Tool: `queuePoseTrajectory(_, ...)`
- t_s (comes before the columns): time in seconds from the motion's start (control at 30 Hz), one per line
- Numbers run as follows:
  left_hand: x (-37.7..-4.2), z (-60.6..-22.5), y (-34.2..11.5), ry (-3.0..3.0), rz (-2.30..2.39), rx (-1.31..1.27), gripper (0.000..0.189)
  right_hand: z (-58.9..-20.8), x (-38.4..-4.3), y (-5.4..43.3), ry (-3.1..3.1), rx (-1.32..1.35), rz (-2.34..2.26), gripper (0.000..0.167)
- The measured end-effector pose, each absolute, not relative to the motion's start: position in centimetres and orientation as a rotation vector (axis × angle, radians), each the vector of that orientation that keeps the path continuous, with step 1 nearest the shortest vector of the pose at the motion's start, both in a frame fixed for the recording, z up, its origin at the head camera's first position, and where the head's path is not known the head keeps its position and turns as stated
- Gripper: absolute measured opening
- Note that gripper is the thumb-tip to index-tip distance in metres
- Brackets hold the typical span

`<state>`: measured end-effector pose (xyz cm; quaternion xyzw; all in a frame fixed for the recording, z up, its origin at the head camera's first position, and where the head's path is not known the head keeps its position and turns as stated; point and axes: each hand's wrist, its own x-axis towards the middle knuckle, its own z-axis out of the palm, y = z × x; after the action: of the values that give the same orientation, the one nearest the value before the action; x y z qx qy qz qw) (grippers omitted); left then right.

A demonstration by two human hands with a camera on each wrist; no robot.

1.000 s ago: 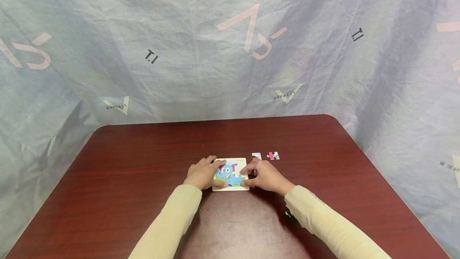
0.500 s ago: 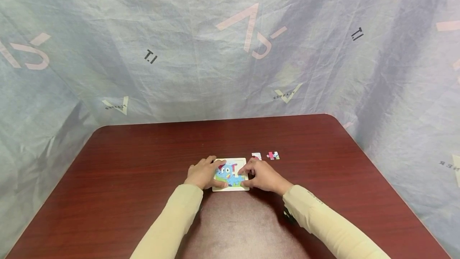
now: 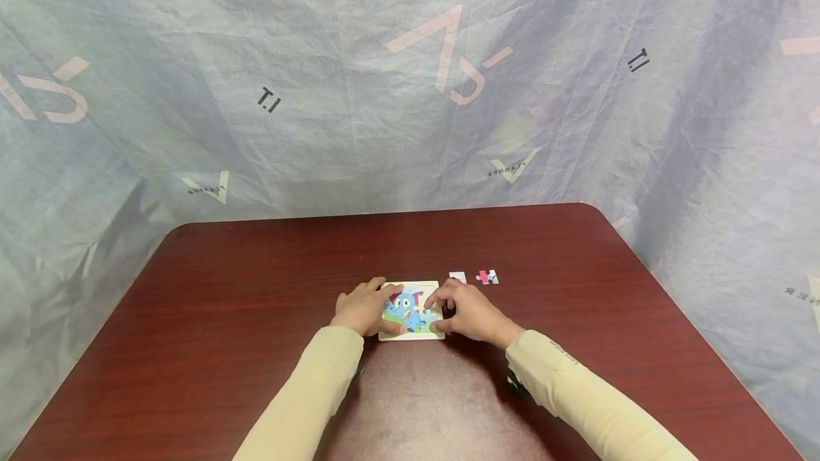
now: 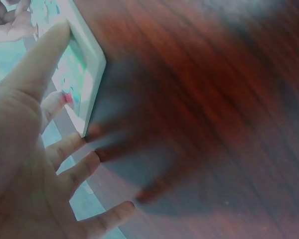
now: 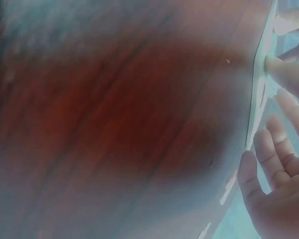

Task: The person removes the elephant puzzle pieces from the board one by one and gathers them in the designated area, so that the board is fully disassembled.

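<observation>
A small jigsaw puzzle tray (image 3: 410, 337) with a pale rim lies on the table in front of me, showing a blue cartoon animal on green. My left hand (image 3: 361, 310) rests at its left side, the thumb (image 4: 52, 47) laid straight on the puzzle and the other fingers spread near the corner and table. At the tray's right part, the right hand (image 3: 470, 313) pinches a blue puzzle piece (image 3: 428, 318) between thumb and index finger. Above that piece, a pale bare patch of the tray bottom shows. The right hand's remaining fingers (image 5: 266, 149) extend loosely past the tray's edge.
Two loose puzzle pieces lie beyond the right hand: a mostly white piece (image 3: 458, 276) and a pink, white and blue piece (image 3: 487, 277). The dark red wooden table (image 3: 256, 262) ends at a hanging grey cloth (image 3: 359, 126) behind and at the sides.
The blue piece under my right fingers has shifted slightly, and its outline now stands out from its neighbours. The right index finger has drawn slightly left; the left hand stays nearly still.
</observation>
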<state>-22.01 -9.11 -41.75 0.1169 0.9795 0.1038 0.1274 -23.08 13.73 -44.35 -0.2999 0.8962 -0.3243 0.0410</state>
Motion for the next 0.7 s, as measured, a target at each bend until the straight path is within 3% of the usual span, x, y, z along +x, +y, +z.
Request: queuePoseTrajectory(0.7,-21.92,-41.85,-9.25,2.849,0.321,0.370,0.077,-43.81,-23.06,13.98,2.831,-0.866,-0.800,0.029)
